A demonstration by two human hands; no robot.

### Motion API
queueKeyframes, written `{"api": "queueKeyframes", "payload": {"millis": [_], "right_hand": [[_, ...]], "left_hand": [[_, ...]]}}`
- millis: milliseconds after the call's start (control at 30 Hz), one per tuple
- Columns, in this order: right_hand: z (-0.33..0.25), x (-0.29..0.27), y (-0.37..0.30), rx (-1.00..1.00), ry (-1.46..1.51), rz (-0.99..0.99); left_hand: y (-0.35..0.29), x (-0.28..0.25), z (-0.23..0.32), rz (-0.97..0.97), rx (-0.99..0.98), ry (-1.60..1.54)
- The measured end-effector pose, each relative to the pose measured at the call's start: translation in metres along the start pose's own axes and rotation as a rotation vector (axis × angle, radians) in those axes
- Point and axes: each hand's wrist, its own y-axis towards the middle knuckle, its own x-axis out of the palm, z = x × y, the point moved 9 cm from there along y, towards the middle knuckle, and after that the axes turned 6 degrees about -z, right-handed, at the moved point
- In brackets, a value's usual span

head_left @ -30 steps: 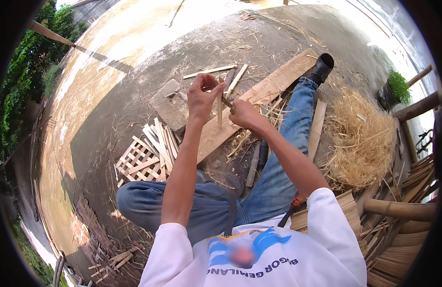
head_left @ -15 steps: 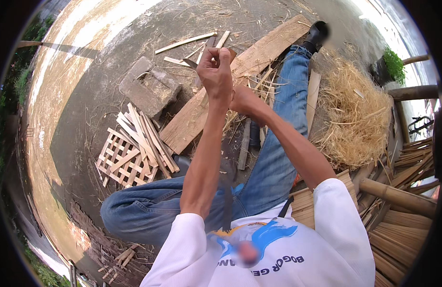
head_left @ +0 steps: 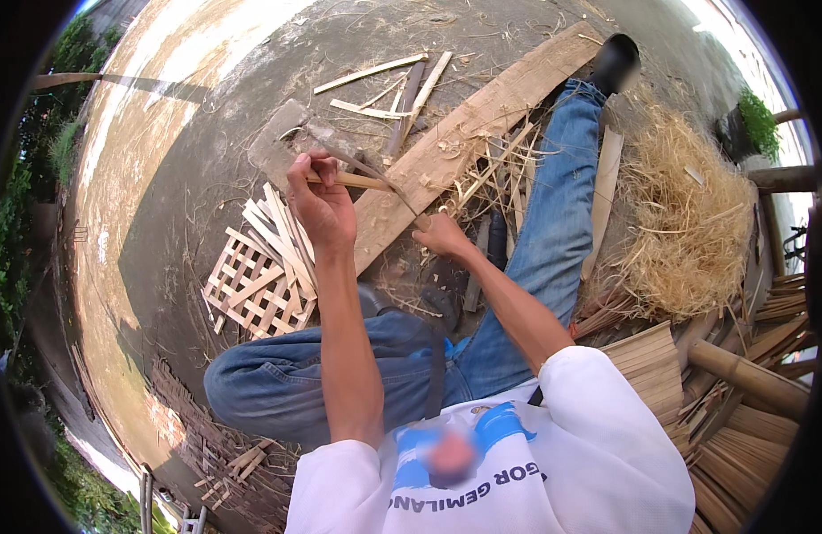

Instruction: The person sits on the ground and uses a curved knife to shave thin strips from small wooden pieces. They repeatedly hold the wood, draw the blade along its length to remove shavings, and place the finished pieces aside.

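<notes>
A narrow wooden or bamboo strip [head_left: 362, 182] is pinched in my left hand [head_left: 322, 209], pointing right over the plank. My right hand [head_left: 443, 237] grips a knife by its handle end. The long, thin knife blade [head_left: 368, 169] slants up and left, and crosses the strip near its right end; whether they touch I cannot tell. Beneath both lies a long wooden plank [head_left: 504, 105], running from near my bent knee to my outstretched foot, with curled shavings on it. To the left of the plank, loose pale strips [head_left: 282, 233] rest on an openwork woven lattice [head_left: 251, 298].
A broken stone block [head_left: 291, 133] lies beyond my left hand. Several strips and a dark flat piece [head_left: 413, 100] are scattered on the ground farther out. A big heap of fine shavings [head_left: 687, 214] sits right of my leg. Bamboo poles [head_left: 749, 374] and stacked slats stand at the right.
My hands have come down and moved apart, the left hand farther left. The strip and the knife blade now show clearly over the plank. The whole view has shifted slightly.
</notes>
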Motion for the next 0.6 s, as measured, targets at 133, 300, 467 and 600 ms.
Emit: {"api": "queueKeyframes", "payload": {"millis": [133,300,467,600], "right_hand": [[0.007,0.027,-0.006,0.148,0.419,-0.248],[0.016,0.041,-0.015,0.266,0.890,-0.564],[0.021,0.037,-0.018,0.288,0.849,-0.512],[-0.001,0.030,-0.027,0.233,0.577,-0.218]], "left_hand": [[-0.002,-0.001,0.002,-0.087,-0.009,0.097],[0.000,0.038,-0.014,-0.193,-0.026,0.239],[-0.006,0.065,-0.041,-0.230,-0.088,0.461],[-0.009,0.067,-0.046,-0.220,-0.092,0.559]]}}
